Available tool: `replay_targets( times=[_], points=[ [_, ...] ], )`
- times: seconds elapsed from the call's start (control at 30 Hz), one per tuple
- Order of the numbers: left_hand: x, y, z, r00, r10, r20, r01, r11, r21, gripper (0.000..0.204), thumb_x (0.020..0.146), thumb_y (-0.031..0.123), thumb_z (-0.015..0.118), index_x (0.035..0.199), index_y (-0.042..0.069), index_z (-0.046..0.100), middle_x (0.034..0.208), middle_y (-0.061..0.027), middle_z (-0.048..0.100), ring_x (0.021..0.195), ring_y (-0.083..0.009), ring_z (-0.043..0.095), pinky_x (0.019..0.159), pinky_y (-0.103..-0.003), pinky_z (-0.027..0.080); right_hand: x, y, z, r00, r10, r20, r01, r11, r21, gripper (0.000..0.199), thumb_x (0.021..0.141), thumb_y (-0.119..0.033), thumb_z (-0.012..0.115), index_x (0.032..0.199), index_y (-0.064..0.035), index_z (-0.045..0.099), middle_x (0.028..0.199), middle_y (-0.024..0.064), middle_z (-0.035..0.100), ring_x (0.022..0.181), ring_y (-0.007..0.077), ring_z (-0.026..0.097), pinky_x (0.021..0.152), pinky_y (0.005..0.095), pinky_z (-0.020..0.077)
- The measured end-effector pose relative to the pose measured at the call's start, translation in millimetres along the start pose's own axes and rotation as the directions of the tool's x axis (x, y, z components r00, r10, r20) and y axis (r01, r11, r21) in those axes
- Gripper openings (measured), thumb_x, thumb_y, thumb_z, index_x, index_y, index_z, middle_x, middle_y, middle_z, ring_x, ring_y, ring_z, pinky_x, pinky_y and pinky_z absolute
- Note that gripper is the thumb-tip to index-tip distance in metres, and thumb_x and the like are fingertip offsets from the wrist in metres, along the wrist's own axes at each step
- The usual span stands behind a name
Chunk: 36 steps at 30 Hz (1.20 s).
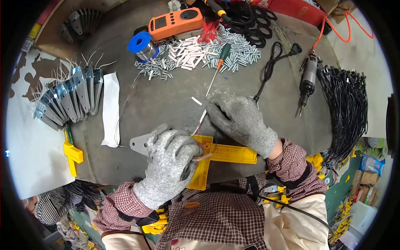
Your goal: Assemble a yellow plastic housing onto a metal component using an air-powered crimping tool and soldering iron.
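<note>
Both my hands wear grey knit gloves. My left hand is closed over a grey metal plate with a rounded, holed end, beside a yellow T-shaped plastic part on the table. Thin wires run up from between its fingers and the yellow part. My right hand is closed in a pinch at a short white sleeve on those wires; its fingertips are partly hidden. A loose white sleeve and a long screwdriver with a green and orange handle lie just beyond.
At the back are an orange meter, a blue solder spool and piles of screws. Wired metal plates and a white strip lie left. An electric screwdriver, black cords and a plugged cable lie right.
</note>
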State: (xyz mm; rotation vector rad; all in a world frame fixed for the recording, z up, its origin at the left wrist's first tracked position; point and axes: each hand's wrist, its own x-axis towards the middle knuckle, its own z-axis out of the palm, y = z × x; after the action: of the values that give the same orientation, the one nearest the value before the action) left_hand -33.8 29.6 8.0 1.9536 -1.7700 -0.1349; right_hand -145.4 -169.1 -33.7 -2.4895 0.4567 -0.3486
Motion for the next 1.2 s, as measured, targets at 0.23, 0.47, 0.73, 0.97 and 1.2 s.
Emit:
replay_targets(
  times=[0.23, 0.47, 0.73, 0.97, 1.2],
  points=[
    [1.5, -2.0, 2.8, 0.999, 0.009, 0.046, -0.004, 0.994, -0.107, 0.026, 0.067, 0.005, 0.076, 0.086, 0.014, 0.061, 0.099, -0.0059, 0.065, 0.104, -0.0316, 0.059, 0.097, -0.053, 0.037, -3.5, 2.3, -1.0, 1.000, -0.002, 0.009, 0.002, 0.999, -0.034, 0.024, 0.093, -0.029, 0.061, 0.092, -0.0066, 0.067, 0.079, 0.0173, 0.066, 0.070, 0.0365, 0.066, 0.063, 0.0470, 0.0527],
    [10.7, -2.2, 6.0, 0.986, -0.016, 0.167, 0.016, 1.000, 0.002, 0.030, 0.071, 0.012, 0.075, 0.100, 0.013, 0.068, 0.097, -0.0048, 0.065, 0.105, -0.0272, 0.059, 0.105, -0.051, 0.035, -4.0, 3.8, 2.6, 0.999, -0.038, -0.031, 0.036, 0.998, -0.047, 0.026, 0.095, -0.031, 0.060, 0.090, -0.0073, 0.069, 0.072, 0.0170, 0.066, 0.065, 0.0347, 0.067, 0.060, 0.0458, 0.0532],
    [16.0, -5.6, 6.4, 0.995, -0.030, 0.097, 0.045, 0.988, -0.148, 0.032, 0.074, 0.017, 0.075, 0.105, 0.012, 0.069, 0.093, -0.0040, 0.065, 0.095, -0.0259, 0.061, 0.094, -0.046, 0.040, -2.0, -0.3, -2.7, 1.000, -0.014, -0.006, 0.014, 1.000, -0.001, 0.024, 0.093, -0.029, 0.062, 0.091, -0.0068, 0.069, 0.075, 0.0182, 0.066, 0.068, 0.0375, 0.067, 0.065, 0.0483, 0.0533],
    [12.6, -10.9, 11.4, 0.986, 0.120, 0.120, -0.120, 0.993, -0.001, 0.036, 0.074, 0.016, 0.075, 0.110, 0.013, 0.067, 0.098, -0.0040, 0.065, 0.097, -0.0249, 0.059, 0.095, -0.046, 0.039, -2.1, -4.1, -3.7, 0.996, 0.044, 0.073, -0.044, 0.999, -0.010, 0.027, 0.093, -0.031, 0.061, 0.097, -0.0058, 0.068, 0.081, 0.0197, 0.067, 0.074, 0.0375, 0.068, 0.067, 0.0492, 0.0536],
    [16.8, -12.3, 11.6, 0.981, 0.104, 0.163, -0.101, 0.995, -0.023, 0.032, 0.077, 0.018, 0.074, 0.109, 0.013, 0.069, 0.103, -0.0033, 0.067, 0.100, -0.0236, 0.060, 0.096, -0.045, 0.040, 0.6, 0.4, -6.2, 0.995, 0.037, 0.091, -0.035, 0.999, -0.032, 0.026, 0.093, -0.032, 0.061, 0.100, -0.0076, 0.068, 0.080, 0.0186, 0.068, 0.076, 0.0384, 0.068, 0.069, 0.0485, 0.0541]
  ],
)
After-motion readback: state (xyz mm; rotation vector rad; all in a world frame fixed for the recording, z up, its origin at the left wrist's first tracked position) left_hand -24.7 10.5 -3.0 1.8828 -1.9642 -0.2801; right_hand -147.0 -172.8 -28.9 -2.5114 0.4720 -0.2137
